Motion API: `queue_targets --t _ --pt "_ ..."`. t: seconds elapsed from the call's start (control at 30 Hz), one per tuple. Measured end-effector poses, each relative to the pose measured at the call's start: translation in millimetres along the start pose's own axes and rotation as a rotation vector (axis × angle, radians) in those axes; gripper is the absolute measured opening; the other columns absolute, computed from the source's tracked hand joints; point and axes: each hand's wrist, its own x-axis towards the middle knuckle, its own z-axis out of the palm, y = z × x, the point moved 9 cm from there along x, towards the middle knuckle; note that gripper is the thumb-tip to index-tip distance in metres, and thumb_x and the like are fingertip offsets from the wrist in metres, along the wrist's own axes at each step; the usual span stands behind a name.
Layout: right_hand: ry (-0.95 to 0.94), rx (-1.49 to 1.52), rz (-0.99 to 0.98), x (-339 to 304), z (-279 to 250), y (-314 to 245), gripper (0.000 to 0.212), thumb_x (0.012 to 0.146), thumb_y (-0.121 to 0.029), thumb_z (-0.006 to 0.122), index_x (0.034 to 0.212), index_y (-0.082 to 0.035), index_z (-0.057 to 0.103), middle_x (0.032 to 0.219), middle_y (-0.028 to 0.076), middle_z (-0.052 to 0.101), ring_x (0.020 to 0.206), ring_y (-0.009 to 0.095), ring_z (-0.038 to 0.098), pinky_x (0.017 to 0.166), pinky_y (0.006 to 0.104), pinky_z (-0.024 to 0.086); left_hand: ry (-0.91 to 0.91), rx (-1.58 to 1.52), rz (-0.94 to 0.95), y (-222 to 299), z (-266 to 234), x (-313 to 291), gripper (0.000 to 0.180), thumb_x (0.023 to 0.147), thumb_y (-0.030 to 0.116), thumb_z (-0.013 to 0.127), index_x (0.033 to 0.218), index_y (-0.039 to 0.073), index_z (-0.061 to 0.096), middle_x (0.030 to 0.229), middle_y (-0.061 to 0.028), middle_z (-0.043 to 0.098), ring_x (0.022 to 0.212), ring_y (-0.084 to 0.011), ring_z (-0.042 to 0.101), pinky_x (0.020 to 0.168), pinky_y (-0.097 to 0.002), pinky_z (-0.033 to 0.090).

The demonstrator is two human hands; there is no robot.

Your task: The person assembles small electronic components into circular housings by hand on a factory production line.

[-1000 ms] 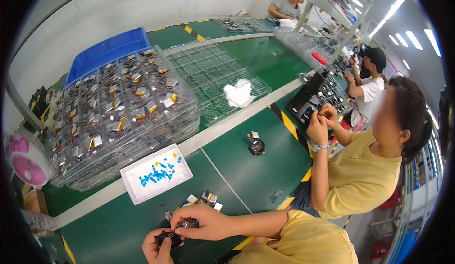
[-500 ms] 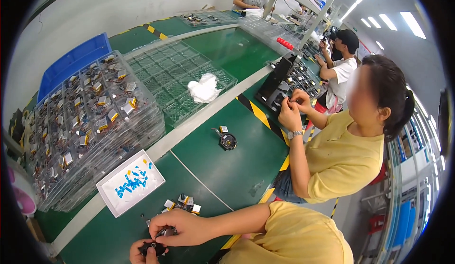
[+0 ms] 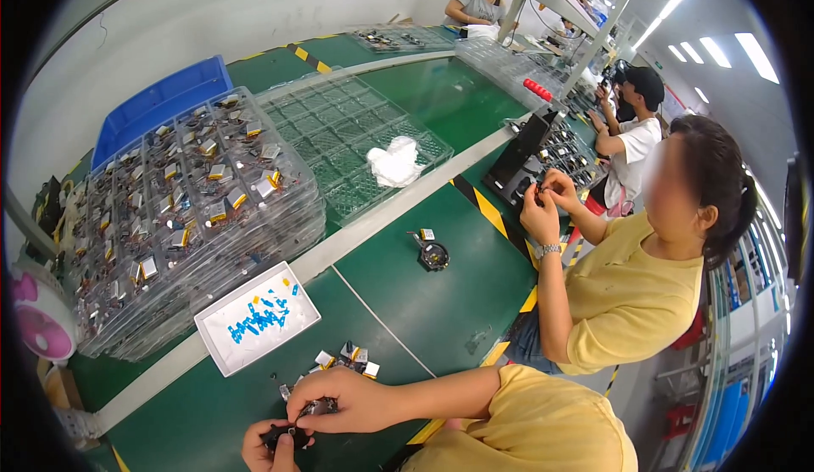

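Observation:
At the near edge of the picture, my left hand point(image 3: 257, 448) grips a small round black casing point(image 3: 273, 436) with the thumb on top. Bent over it, my right hand point(image 3: 352, 397) has thumb and fingers pinched at the casing's edge. A dark electronic part with some metal point(image 3: 320, 407) shows between the right fingers; its exact kind cannot be made out. Just beyond lies a small pile of silver-and-yellow battery cells point(image 3: 356, 355) with dark parts. A white tray point(image 3: 216, 353) of little blue and a few yellow pieces stands past the pile.
Stacked clear trays point(image 3: 195, 281) full of wired battery parts fill the left, before a blue bin point(image 3: 161, 103). An open clear tray point(image 3: 339, 111) carries a white cloth point(image 3: 396, 162). A round black casing with battery point(image 3: 434, 256) lies mid-table. A co-worker point(image 3: 627, 277) works at right.
My view has shifted, so the whole scene sits a little farther right in the picture. Both hands stay together at the black casing, the grip much the same.

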Motion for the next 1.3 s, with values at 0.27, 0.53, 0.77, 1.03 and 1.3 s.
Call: queue_targets --t 0.27,0.53,0.77,1.03,1.3 --pt "0.003 0.133 0.126 -1.0 3.3 5.9 0.010 0.079 0.000 0.059 0.089 0.001 0.056 0.082 0.007 0.058 0.069 0.011 0.059 0.064 0.0229 0.047 0.006 -0.005 0.000 -0.2 -1.3 -0.1 0.013 0.090 0.001 0.047 0.098 -0.005 0.054 0.086 -0.0104 0.062 0.074 -0.0161 0.059 0.067 -0.0245 0.048" --pt "0.033 0.058 0.074 0.7 0.0 0.7 0.008 0.079 -0.002 0.059 0.085 0.000 0.054 0.080 0.005 0.057 0.072 0.010 0.055 0.063 0.0241 0.045 0.028 0.002 0.024 -2.4 -5.9 -0.9 0.012 0.089 0.000 0.046 0.095 -0.004 0.055 0.085 -0.0117 0.061 0.074 -0.0173 0.059 0.067 -0.0257 0.048" --pt "0.025 0.094 0.051 0.4 -1.2 -2.8 0.007 0.078 0.000 0.058 0.084 0.000 0.054 0.079 0.005 0.057 0.072 0.010 0.057 0.063 0.0238 0.045 0.043 0.026 0.061 -2.7 -7.4 0.5 0.013 0.087 -0.001 0.043 0.092 -0.003 0.054 0.084 -0.0124 0.061 0.073 -0.0178 0.058 0.068 -0.0270 0.048" --pt "0.055 0.064 -0.030 -2.4 0.8 -1.9 0.007 0.079 0.004 0.055 0.085 0.001 0.052 0.076 0.005 0.057 0.071 0.009 0.060 0.062 0.0233 0.048 0.041 -0.084 0.067 -8.3 -13.8 0.2 0.011 0.087 0.000 0.045 0.093 -0.003 0.053 0.084 -0.0132 0.061 0.072 -0.0189 0.059 0.069 -0.0281 0.048" --pt "0.083 0.035 -0.085 -4.4 1.7 -6.6 0.007 0.078 -0.001 0.059 0.083 0.000 0.054 0.075 0.008 0.059 0.069 0.013 0.058 0.060 0.0269 0.045 0.113 -0.068 0.089 -1.0 -13.6 -1.7 0.011 0.088 0.003 0.050 0.094 -0.005 0.053 0.085 -0.0139 0.061 0.072 -0.0200 0.060 0.067 -0.0290 0.050"
